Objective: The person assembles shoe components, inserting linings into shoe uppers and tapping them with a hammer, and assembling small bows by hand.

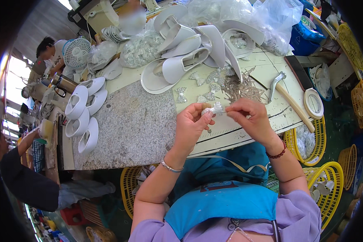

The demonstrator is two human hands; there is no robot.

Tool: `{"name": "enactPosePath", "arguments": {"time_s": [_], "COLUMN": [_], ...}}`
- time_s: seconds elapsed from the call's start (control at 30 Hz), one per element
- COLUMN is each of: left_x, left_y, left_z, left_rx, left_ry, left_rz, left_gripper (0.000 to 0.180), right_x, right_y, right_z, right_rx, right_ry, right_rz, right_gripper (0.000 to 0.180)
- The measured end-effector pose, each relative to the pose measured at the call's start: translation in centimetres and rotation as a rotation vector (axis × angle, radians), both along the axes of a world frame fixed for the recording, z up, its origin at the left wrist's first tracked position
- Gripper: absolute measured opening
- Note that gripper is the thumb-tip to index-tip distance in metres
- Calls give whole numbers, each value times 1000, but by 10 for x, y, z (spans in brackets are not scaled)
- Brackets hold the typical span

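My left hand [195, 121] pinches a small silvery-white glitter bow [217, 108] between thumb and fingers, above the near edge of the table. Close on its right, my right hand [249, 117] is closed in a pinch on what looks like a thin strip at the bow's side; the fingertips partly hide it. Beyond my hands lie loose glitter bows, one of them a single bow [181, 95] on the left. A heap of thin greyish-brown strips [243, 88] rests just past my right hand.
White shoe parts [174, 66] are heaped at the back, beside clear plastic bags [276, 24]. Several white bands [88, 135] stand on the left. On the right lie a hammer [293, 105], a dark block [298, 72] and a tape roll [313, 103]. Yellow baskets [339, 173] stand below; a co-worker's arm [28, 141] shows left.
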State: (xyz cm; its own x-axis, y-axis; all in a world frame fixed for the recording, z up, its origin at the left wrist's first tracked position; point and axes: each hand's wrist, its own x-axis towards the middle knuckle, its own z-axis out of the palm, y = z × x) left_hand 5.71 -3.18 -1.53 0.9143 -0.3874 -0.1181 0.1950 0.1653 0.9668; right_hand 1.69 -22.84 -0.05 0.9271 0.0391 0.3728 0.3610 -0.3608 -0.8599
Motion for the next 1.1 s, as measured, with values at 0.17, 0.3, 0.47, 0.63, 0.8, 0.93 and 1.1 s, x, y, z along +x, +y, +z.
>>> {"name": "enactPosePath", "arguments": {"time_s": [0.17, 0.3, 0.47, 0.63, 0.8, 0.93, 1.1], "left_x": [-4, -8, -10, -10, -12, -16, -15], "left_y": [2, 2, 4, 5, 4, 1, 6], "left_z": [-3, -4, -4, -6, -4, -2, 1], "left_rx": [-57, -128, -191, -191, -74, 45, -118], "left_ry": [50, 107, 161, 133, 1, -97, 97], "left_rz": [-27, -21, -26, -50, -32, -16, -85], "left_gripper": [21, 19, 19, 18, 19, 20, 20], "right_x": [2, 5, 7, 7, 10, 11, 12], "right_y": [7, 4, 0, 0, -2, -3, 1], "right_z": [0, -3, 3, 8, 7, 11, 8], "right_rx": [57, 83, 164, 192, 147, 133, 351], "right_ry": [175, 258, 450, 484, 455, 492, 529], "right_rz": [35, 85, 147, 182, 233, 255, 246], "right_gripper": [11, 13, 13, 13, 13, 11, 12]}}
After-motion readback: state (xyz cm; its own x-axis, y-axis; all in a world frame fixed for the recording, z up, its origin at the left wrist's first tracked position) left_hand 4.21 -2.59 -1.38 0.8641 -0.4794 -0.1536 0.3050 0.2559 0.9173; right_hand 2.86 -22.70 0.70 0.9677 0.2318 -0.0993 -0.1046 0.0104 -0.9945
